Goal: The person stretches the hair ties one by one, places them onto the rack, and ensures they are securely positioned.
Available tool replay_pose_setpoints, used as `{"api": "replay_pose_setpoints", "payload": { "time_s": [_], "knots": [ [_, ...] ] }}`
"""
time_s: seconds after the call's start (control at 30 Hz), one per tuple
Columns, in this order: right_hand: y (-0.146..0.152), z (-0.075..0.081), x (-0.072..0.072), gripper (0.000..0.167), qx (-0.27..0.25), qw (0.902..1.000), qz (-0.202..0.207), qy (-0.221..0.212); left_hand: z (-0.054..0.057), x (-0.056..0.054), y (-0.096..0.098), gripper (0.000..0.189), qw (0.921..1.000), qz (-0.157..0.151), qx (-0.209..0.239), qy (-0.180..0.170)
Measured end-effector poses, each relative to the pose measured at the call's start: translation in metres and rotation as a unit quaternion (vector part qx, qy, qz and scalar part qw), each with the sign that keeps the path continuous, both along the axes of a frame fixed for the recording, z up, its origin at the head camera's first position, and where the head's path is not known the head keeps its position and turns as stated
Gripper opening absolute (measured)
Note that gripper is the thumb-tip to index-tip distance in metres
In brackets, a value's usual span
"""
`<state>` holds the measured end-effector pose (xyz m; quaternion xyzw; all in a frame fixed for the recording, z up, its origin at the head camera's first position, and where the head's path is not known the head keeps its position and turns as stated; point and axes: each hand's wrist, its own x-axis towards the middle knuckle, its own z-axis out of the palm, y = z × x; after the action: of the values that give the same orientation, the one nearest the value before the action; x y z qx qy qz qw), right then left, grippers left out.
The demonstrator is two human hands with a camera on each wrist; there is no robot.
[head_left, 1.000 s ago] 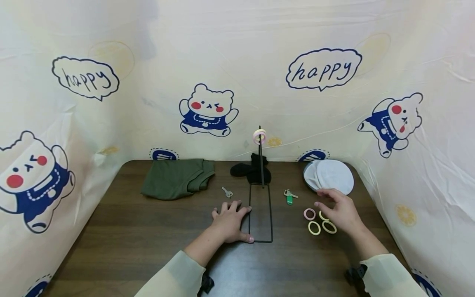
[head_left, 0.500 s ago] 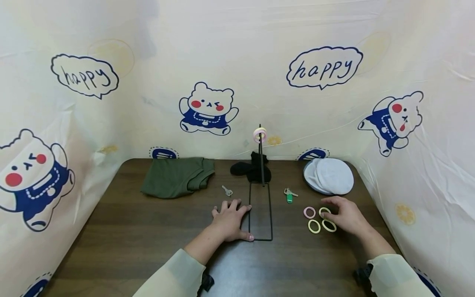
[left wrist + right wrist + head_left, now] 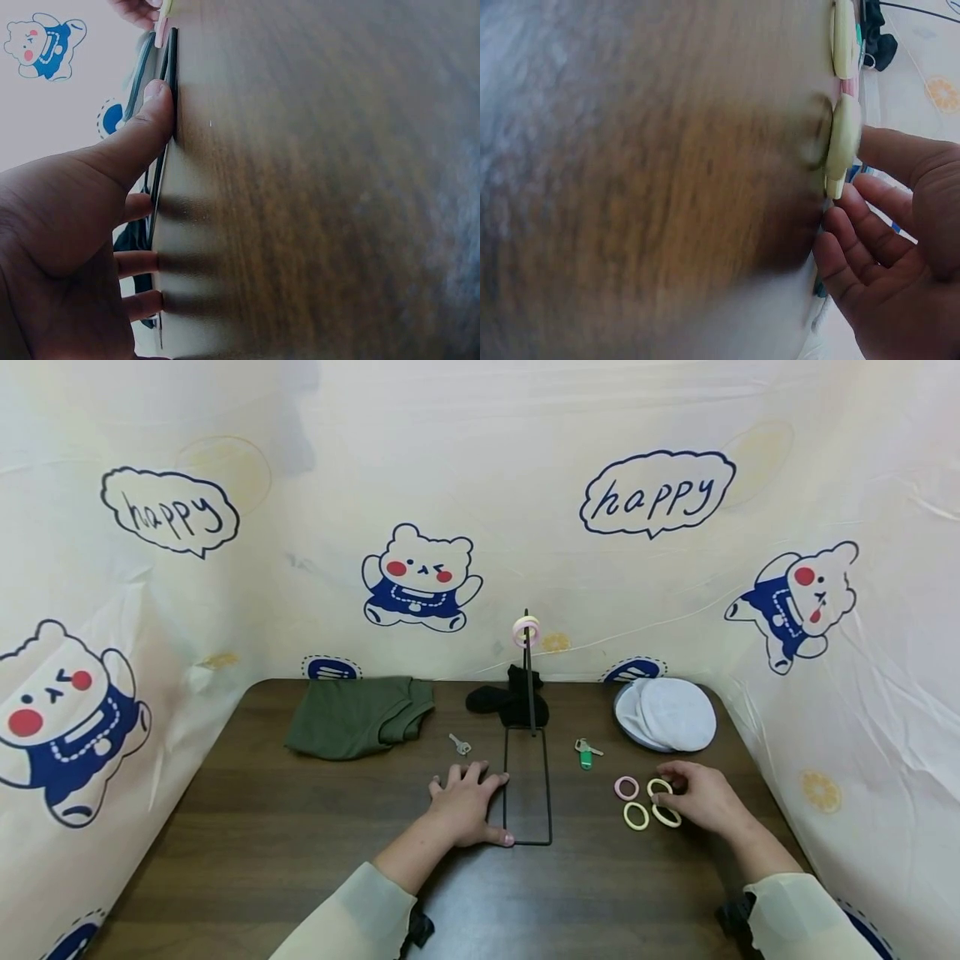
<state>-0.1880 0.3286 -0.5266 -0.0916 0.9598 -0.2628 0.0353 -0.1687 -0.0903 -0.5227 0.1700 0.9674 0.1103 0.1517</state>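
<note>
My left hand (image 3: 467, 810) lies with spread fingers at the left side of a black wire stand (image 3: 550, 793), its thumb on the base's near corner. Pink and yellow rings (image 3: 517, 633) hang at the top of the stand's upright. On the right, my right hand (image 3: 701, 795) pinches a pale yellow ring (image 3: 649, 786) between thumb and index finger. That ring overlaps a second yellow ring (image 3: 660, 821) nearer me. Beside them on the table are a pink ring (image 3: 618, 793) and another yellow ring (image 3: 627, 821). In the right wrist view, the fingertips are right behind the nearer yellow ring (image 3: 844, 139).
A green folded cloth (image 3: 352, 718) lies at the back left of the wooden table (image 3: 300, 843). Black fabric (image 3: 491, 700) is behind the stand. A key (image 3: 461, 745) and a green-tagged key (image 3: 586, 758) flank it. White round pads (image 3: 678, 714) are at the back right.
My right hand has come down toward me from near the white pads to the yellow rings and now pinches the far one, which has shifted slightly right. The left hand has stayed put.
</note>
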Motion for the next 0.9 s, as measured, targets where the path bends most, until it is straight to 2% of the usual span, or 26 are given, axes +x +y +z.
{"api": "replay_pose_setpoints", "payload": {
  "time_s": [0.4, 0.67, 0.9],
  "knots": [
    [-0.007, 0.003, 0.001, 0.027, -0.011, 0.9996, -0.002, 0.027, 0.002, 0.002, 0.000, 0.104, 1.0000, 0.000, 0.009, -0.002],
    [-0.009, 0.001, 0.000, 0.023, -0.015, 0.9990, 0.007, 0.042, 0.001, 0.001, 0.001, 0.104, 1.0000, 0.001, 0.006, -0.004],
    [-0.019, 0.013, 0.001, 0.024, -0.025, 0.9971, 0.015, 0.071, 0.000, 0.000, 0.000, 0.104, 1.0000, 0.004, 0.003, -0.007]
  ]
}}
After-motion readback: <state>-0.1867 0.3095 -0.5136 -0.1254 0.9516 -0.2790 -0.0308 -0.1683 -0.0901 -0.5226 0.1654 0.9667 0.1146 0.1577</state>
